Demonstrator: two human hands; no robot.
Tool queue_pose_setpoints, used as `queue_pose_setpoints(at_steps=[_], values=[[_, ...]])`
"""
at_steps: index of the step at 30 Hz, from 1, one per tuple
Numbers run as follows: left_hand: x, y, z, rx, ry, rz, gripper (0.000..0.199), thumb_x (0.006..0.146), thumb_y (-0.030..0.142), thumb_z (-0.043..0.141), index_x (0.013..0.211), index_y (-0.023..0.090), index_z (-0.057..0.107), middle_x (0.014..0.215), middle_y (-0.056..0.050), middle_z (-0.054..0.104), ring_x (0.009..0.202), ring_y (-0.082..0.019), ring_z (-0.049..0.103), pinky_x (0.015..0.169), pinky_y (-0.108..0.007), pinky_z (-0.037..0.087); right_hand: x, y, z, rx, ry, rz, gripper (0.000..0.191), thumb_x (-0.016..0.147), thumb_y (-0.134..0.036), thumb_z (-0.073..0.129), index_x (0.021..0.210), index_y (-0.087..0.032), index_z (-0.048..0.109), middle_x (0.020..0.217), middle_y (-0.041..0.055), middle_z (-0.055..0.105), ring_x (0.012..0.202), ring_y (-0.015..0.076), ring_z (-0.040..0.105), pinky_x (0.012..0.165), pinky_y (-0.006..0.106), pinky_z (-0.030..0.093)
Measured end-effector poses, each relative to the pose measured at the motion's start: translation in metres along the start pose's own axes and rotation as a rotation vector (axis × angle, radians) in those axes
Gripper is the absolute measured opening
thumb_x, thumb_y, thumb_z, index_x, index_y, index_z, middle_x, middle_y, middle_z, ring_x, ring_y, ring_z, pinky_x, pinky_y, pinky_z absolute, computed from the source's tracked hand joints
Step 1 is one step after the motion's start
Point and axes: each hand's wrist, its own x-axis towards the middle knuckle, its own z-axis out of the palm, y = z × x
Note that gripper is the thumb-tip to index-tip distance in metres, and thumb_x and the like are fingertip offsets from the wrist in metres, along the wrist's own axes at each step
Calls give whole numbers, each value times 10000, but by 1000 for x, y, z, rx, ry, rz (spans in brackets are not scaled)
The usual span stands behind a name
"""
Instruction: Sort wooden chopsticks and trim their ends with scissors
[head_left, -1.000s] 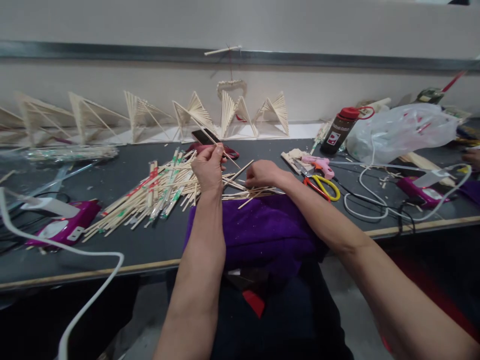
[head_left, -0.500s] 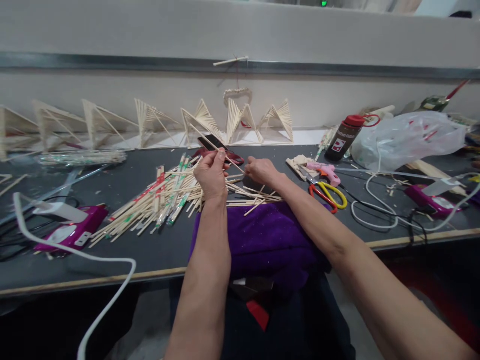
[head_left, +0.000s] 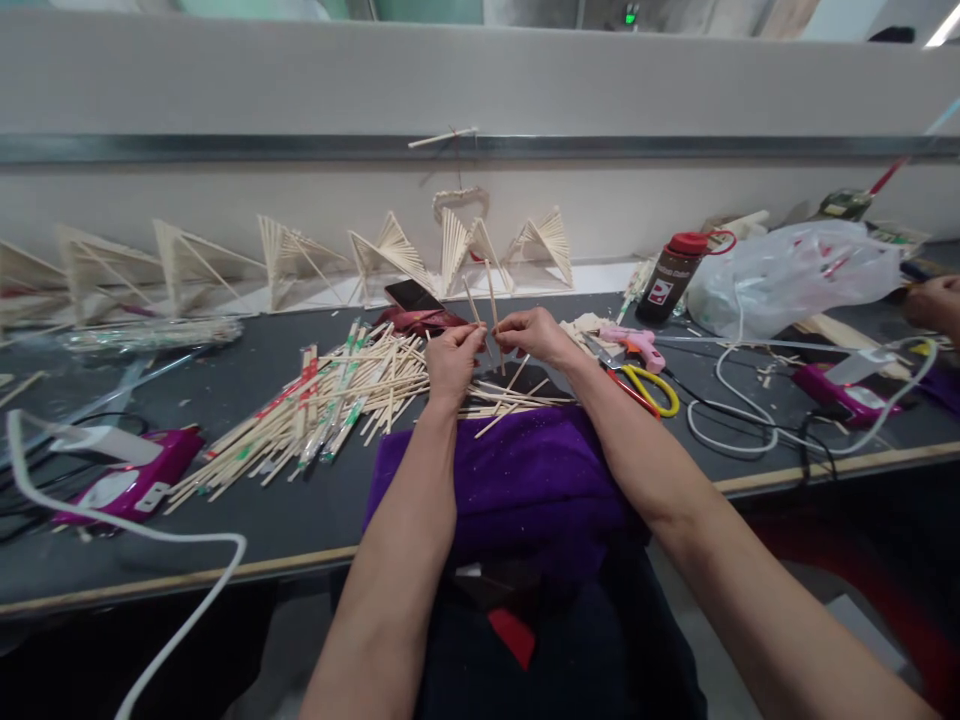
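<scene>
My left hand (head_left: 453, 362) pinches a thin wooden stick (head_left: 471, 300) that points up and slightly left. Close beside it, my right hand (head_left: 531, 336) is closed on another stick (head_left: 492, 290), held nearly upright. Both hands are above the dark table, behind a purple cloth (head_left: 510, 465) at its front edge. A pile of loose sticks (head_left: 390, 375) lies left of my left hand, some in wrappers with red and green marks. A few more sticks (head_left: 499, 405) rest between the hands and the cloth.
Stick structures (head_left: 397, 250) stand along the wall. A phone (head_left: 412, 295) lies behind my left hand. To the right are a pink glue gun (head_left: 637, 345), scissors (head_left: 651, 390), a bottle (head_left: 671, 275) and a plastic bag (head_left: 802, 275). Another person's hand (head_left: 934, 303) shows far right.
My right hand has lifted and now holds an upright stick. The stick in my left hand has turned from slanting to nearly upright. Another person's hand has appeared at the right edge.
</scene>
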Motion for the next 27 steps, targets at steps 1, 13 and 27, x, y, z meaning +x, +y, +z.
queue_pose_setpoints(at_steps=[1, 13, 27], values=[[1, -2, 1, 8, -22, -6, 348, 698, 424, 605, 869, 141, 714, 741, -48, 670, 628, -138, 595, 453, -194, 437, 1, 2, 0, -9, 0, -12, 192, 696, -227, 587, 823, -118, 680, 610, 11, 629, 559, 95, 590, 440, 148, 442], [-1, -7, 8, -14, -60, 29, 284, 703, 404, 617, 822, 167, 717, 689, -32, 638, 593, -141, 598, 467, -218, 470, -2, 1, 1, -61, -20, -13, 209, 719, -230, 569, 827, -108, 700, 608, 24, 648, 549, 96, 596, 449, 151, 460], [-1, -7, 7, -93, -116, -4, 279, 697, 412, 636, 816, 172, 715, 847, -45, 602, 617, -136, 620, 498, -236, 509, -5, -2, 0, -56, -62, -39, 235, 705, -254, 561, 817, -113, 713, 638, 14, 643, 551, 85, 577, 461, 148, 454]])
